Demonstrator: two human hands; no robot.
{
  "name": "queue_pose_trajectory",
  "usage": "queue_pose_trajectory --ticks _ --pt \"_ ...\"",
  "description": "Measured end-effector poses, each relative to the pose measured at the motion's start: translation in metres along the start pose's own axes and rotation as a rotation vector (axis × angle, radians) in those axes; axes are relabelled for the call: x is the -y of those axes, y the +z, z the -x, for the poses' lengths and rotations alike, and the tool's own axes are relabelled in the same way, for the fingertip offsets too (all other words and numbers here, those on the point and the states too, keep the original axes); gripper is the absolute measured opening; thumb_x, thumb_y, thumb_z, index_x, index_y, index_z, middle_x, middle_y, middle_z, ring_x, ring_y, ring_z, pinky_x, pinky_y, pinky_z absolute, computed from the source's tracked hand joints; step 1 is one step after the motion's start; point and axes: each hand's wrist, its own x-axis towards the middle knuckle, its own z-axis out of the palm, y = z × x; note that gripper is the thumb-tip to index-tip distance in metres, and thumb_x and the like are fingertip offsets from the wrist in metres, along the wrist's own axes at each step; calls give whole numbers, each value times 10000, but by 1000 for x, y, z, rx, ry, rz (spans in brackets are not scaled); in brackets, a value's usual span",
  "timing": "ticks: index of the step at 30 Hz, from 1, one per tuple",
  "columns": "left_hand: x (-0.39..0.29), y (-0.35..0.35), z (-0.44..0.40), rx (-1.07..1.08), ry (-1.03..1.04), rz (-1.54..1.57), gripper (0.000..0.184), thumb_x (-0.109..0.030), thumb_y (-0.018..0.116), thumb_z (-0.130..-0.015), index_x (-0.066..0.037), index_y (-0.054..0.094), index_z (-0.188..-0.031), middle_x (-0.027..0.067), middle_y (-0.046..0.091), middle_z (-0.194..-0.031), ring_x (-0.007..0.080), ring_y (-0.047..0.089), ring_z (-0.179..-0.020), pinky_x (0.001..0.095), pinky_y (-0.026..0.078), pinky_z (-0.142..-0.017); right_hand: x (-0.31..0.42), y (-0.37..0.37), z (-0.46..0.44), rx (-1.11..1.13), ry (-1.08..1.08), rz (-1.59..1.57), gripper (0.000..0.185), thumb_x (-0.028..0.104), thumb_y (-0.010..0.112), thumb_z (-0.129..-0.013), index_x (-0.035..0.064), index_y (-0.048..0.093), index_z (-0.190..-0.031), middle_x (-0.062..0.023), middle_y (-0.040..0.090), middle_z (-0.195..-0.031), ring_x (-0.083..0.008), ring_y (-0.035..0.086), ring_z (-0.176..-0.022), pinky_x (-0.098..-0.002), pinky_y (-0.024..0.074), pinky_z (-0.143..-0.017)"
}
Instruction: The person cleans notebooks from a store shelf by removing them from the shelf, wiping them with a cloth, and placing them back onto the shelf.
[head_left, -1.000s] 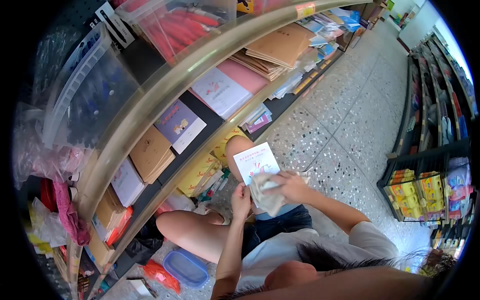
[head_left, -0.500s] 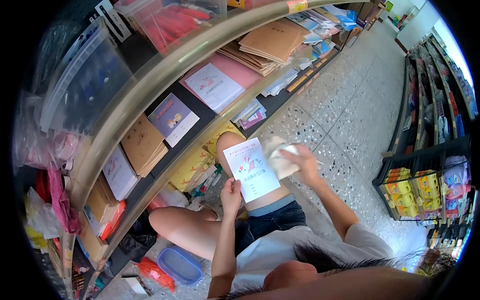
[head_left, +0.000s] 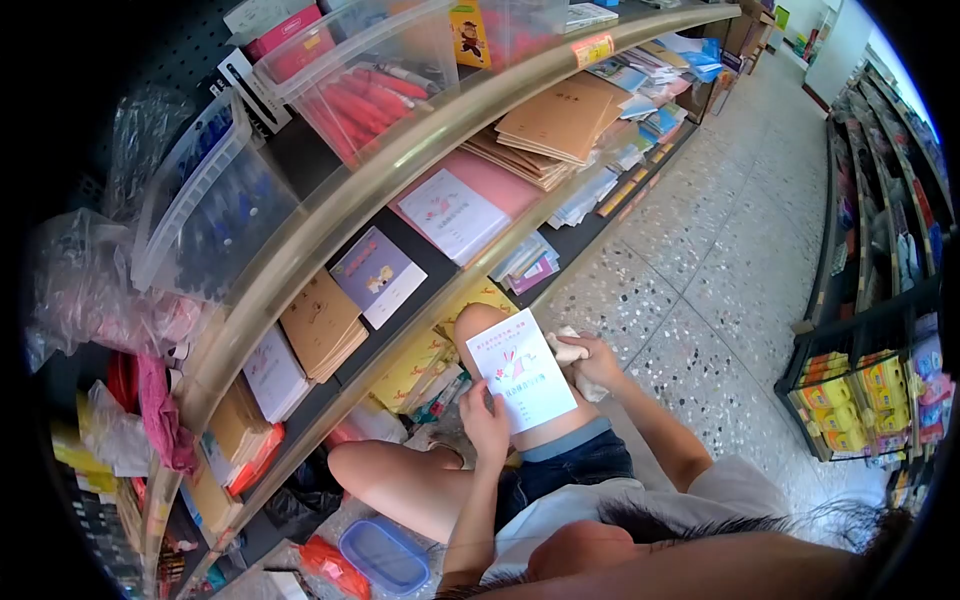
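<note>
My left fingers [head_left: 490, 413] gripped the lower-left edge of the white booklet [head_left: 521, 371], which lay over my raised thigh [head_left: 546, 428], and by its upper-right edge my right fingers [head_left: 592, 365] clutched a crumpled cloth [head_left: 569, 352].

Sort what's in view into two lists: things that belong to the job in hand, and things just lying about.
In the job, it seems:
- booklet, at the left hand
- cloth, in the right hand

Lying about:
- blue tub
- red bag
- purple notebook
</note>
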Motion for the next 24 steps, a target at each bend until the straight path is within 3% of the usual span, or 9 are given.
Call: queue_pose_trajectory --ticks 3,7,8,11,12,16,19,23,24 --pt "-16 5 2 -9 318 -210 349 -183 638 -821 -35 590 -1133 188 546 -1138 344 549 -983 393 450 -860 50 -7 2 45 -45 -130 417 67 706 -681 124 682 -1093 -131 626 -926 -273 626 -866 -317 486 -775" --pt "-53 0 5 266 226 126 466 -238 638 -829 2 535 -1215 236 517 -1205 400 525 -1065 438 432 -922 125 -26 5 164 -173 -249 463 28 706 -677 114 663 -1130 -106 599 -1020 -245 588 -954 -297 450 -833" --pt "-63 -6 7 302 257 141 455 -233 621 -852 24 519 -1213 214 536 -1196 339 550 -1084 401 450 -910 140 -29 7 170 -213 -255 464 26 703 -681 112 660 -1135 -107 594 -1035 -246 581 -968 -296 446 -840" --pt "-67 -6 16 269 71 713 403 -188 592 -879 31 514 -1208 157 558 -1178 233 561 -1074 318 467 -875 166 -38 12 160 -256 -290 455 11 693 -691 104 657 -1135 -112 594 -1056 -253 579 -978 -298 441 -849" --pt "-72 -12 18 258 25 801 332 -131 540 -914 28 525 -1204 86 592 -1102 150 571 -1023 257 474 -827 173 -43 13 160 -244 -309 456 9 693 -690 106 658 -1134 -113 595 -1057 -254 581 -977 -300 444 -846" --pt "-66 -32 20 292 -480 1197 275 -85 460 -949 25 545 -1187 71 643 -998 124 620 -855 255 492 -753 180 -61 10 115 -175 -400 461 1 692 -677 119 666 -1121 -121 597 -1052 -271 585 -968 -322 456 -826" --pt "-38 -24 19 327 -489 1179 283 -65 473 -933 36 530 -1192 100 644 -1035 144 628 -897 269 510 -785 186 -66 10 -25 -289 -97 481 -19 672 -649 120 671 -1110 -125 600 -1041 -298 585 -965 -349 470 -817" --pt "-15 -12 27 362 -516 889 305 -74 515 -914 19 530 -1204 89 622 -1072 152 593 -1008 296 491 -852 181 -38 27 287 -745 399 525 85 654 -646 245 654 -1146 -54 592 -1056 -242 570 -978 -376 454 -820" --pt "-8 -7 30 276 -549 1213 358 -63 567 -876 1 517 -1225 84 596 -1139 162 572 -1049 292 474 -884 179 -26 32 301 -794 468 499 124 641 -668 267 652 -1145 -44 591 -1050 -233 567 -968 -372 449 -813"
